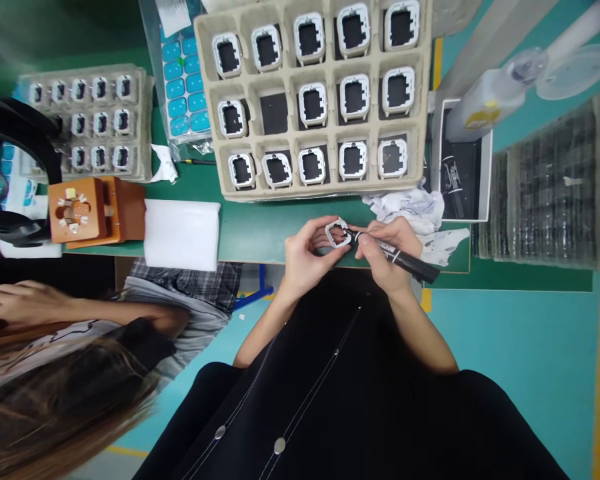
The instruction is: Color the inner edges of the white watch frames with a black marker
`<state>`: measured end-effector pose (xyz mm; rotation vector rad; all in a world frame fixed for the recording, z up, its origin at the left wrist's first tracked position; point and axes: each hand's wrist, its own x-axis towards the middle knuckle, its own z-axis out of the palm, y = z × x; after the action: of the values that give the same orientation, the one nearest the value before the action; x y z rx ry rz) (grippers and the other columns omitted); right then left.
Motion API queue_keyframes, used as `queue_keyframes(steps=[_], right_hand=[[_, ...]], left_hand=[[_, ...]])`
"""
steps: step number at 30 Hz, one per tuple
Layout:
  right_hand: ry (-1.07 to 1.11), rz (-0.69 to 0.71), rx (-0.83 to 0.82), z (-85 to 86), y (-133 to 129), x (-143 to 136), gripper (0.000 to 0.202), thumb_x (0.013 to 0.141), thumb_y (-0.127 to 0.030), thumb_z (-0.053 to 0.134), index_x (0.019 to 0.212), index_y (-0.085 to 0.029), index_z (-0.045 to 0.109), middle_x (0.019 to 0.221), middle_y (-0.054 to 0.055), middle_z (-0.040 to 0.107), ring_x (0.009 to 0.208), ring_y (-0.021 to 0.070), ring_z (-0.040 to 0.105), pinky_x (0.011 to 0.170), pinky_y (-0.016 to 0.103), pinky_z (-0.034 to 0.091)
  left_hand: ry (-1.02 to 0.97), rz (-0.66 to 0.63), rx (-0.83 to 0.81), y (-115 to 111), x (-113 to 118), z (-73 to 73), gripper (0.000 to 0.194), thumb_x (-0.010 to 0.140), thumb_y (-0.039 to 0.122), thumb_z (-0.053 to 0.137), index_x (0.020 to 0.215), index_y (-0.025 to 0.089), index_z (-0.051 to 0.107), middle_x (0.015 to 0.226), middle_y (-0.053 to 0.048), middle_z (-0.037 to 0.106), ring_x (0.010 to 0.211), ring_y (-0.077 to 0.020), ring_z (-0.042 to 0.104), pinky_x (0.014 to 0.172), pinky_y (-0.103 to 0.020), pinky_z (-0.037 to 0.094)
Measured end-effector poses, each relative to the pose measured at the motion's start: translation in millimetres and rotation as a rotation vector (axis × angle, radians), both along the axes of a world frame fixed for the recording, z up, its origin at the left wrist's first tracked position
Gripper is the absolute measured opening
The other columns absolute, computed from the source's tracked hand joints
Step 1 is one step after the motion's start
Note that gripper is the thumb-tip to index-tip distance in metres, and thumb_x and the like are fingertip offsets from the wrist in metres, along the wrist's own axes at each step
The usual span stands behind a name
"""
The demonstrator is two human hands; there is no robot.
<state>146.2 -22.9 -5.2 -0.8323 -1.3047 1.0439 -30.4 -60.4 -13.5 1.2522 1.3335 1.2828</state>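
The frame (330,230), small and white, is in the left hand (303,260), above the near edge of the green surface (260,230). Largest upon that surface is the tray (300,193), its pockets in three rows of five; white cases (355,117), much like the frame, lie in them, while the second pocket of the middle row shows its dark bottom. An orange fixture (80,217) stands well to the left, and a white box (486,180) to the tray's right. A white sheet (181,233) lies just beside the fixture. A crumpled cloth (415,207) lies between the tray and the right hand (387,250), whose fingers are closed round a black marker (414,265). The marker's tip is at the frame's right side; whether it touches cannot be told. The left fingers (320,223) are curled nearly together, pinching the frame against the thumb.
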Motion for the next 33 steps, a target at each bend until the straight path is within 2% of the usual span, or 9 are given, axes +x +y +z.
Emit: queue_keyframes(steps=[3, 10, 14, 21, 25, 30, 33], right_hand=[[-0.036, -0.004, -0.033, -0.8, 0.8, 0.5, 0.032, 0.109, -0.046, 0.082, 0.096, -0.030, 0.057, 0.065, -0.010, 0.063, 0.054, 0.0148, 0.066, 0.061, 0.031, 0.066], [-0.097, 0.028, -0.046, -3.2, 1.0, 2.6, 0.029, 0.106, -0.042, 0.085, 0.096, -0.028, 0.062, 0.068, -0.010, 0.065, 0.057, 0.0146, 0.071, 0.071, 0.033, 0.070], [-0.123, 0.043, -0.062, -2.1, -0.3, 3.3, 0.029, 0.106, -0.045, 0.085, 0.095, -0.028, 0.064, 0.069, -0.008, 0.066, 0.063, 0.0171, 0.075, 0.074, 0.035, 0.073], [0.000, 0.033, -0.003, 1.3, -3.8, 3.5, 0.030, 0.103, -0.041, 0.092, 0.096, -0.028, 0.066, 0.070, -0.008, 0.064, 0.059, 0.0161, 0.070, 0.072, 0.035, 0.070], [0.029, 0.040, 0.012, 0.5, -7.4, 4.5, 0.023, 0.106, -0.037, 0.087, 0.098, -0.029, 0.067, 0.072, -0.007, 0.066, 0.064, 0.0173, 0.070, 0.084, 0.044, 0.076], [0.047, 0.013, 0.035, -1.2, -9.9, 3.3, 0.024, 0.104, -0.041, 0.087, 0.098, -0.030, 0.067, 0.069, -0.007, 0.065, 0.066, 0.0196, 0.071, 0.097, 0.057, 0.079], [0.062, 0.008, 0.054, -2.4, -10.8, 2.0, 0.021, 0.104, -0.038, 0.087, 0.099, -0.030, 0.068, 0.068, -0.007, 0.065, 0.069, 0.0211, 0.074, 0.100, 0.060, 0.079]], left_hand=[[0.060, 0.023, 0.020, -3.5, 3.3, 0.8, 0.054, 0.093, 0.031, 0.098, 0.142, 0.021, 0.078, 0.114, -0.006, 0.091, 0.103, -0.0225, 0.092, 0.095, -0.032, 0.079], [0.175, 0.027, 0.102, -4.8, 5.3, -1.8, 0.050, 0.097, 0.025, 0.088, 0.146, 0.022, 0.077, 0.114, -0.004, 0.090, 0.095, -0.0191, 0.090, 0.092, -0.030, 0.078], [0.208, 0.041, 0.122, -6.4, 5.5, -4.8, 0.049, 0.098, 0.024, 0.087, 0.147, 0.023, 0.076, 0.115, -0.004, 0.090, 0.095, -0.0185, 0.090, 0.094, -0.030, 0.077], [0.234, 0.046, 0.262, -7.2, 4.4, -8.1, 0.046, 0.103, 0.027, 0.089, 0.148, 0.022, 0.077, 0.121, -0.006, 0.090, 0.102, -0.0191, 0.091, 0.098, -0.030, 0.078], [0.233, 0.050, 0.246, -6.0, 1.6, -9.0, 0.049, 0.103, 0.032, 0.093, 0.149, 0.023, 0.078, 0.123, -0.006, 0.090, 0.102, -0.0194, 0.091, 0.100, -0.031, 0.078], [0.258, 0.021, 0.180, -3.5, -4.1, -10.1, 0.054, 0.102, 0.043, 0.094, 0.151, 0.023, 0.079, 0.131, -0.010, 0.089, 0.110, -0.0249, 0.091, 0.103, -0.036, 0.078], [0.228, 0.001, 0.161, -2.4, -6.6, -9.2, 0.059, 0.101, 0.047, 0.096, 0.153, 0.024, 0.079, 0.132, -0.011, 0.089, 0.112, -0.0264, 0.091, 0.105, -0.038, 0.078]])
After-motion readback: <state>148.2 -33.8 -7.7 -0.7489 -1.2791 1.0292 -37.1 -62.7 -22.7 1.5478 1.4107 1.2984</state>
